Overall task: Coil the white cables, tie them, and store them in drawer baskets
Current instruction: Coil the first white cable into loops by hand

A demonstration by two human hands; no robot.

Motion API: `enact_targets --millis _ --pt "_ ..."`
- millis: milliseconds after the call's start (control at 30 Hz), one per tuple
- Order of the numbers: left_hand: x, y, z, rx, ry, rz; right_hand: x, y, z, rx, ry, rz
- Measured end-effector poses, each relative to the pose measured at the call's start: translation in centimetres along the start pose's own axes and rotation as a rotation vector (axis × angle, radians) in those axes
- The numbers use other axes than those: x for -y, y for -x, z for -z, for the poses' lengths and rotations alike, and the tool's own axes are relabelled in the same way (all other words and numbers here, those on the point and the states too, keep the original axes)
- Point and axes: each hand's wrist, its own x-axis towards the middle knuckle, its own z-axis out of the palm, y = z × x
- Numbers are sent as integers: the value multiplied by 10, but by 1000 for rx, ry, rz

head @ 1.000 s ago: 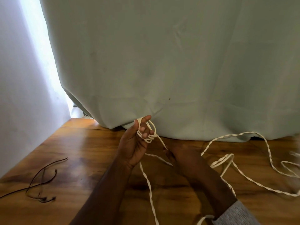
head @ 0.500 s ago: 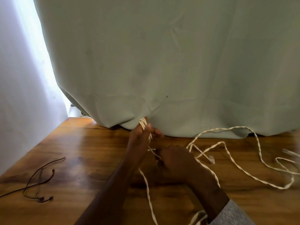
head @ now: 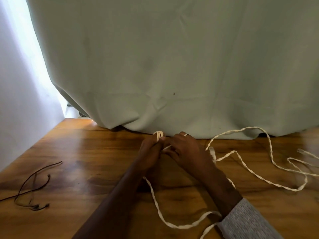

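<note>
Left hand (head: 149,153) gripping small coil of white cable (head: 255,176), right hand (head: 185,150) pinching a strand beside it, loose cable trailing across wooden bench (head: 86,152), dark cord (head: 32,188) at left

Wooden table (head: 86,152), glossy, warm brown. Pale green curtain (head: 172,66) hangs behind, hem resting on table's far edge. Thin dark earphones (head: 34,187) lie tangled at left. White wall (head: 17,100) far left.

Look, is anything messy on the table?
Yes. The white cable sprawls in loose loops across the right side of the table, only partly wound on the left hand. A dark cord lies tangled at the left.
</note>
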Motion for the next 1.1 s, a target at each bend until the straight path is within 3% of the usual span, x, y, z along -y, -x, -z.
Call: enact_targets --millis 133,400,767,967,1100 --pt "-10 4 0 85 157 -55 -3 3 -8 -40 -160 10" --pt "-9 3 -2 139 281 6 -12 10 -10 -44 -224 -129" --pt "-13 5 3 344 491 156 -11 13 -4 -73 -390 -332" --pt "-11 10 14 528 564 158 -14 13 -15 -73 -400 -291" --pt "-10 12 18 548 624 136 -12 9 -19 -38 -483 -290"
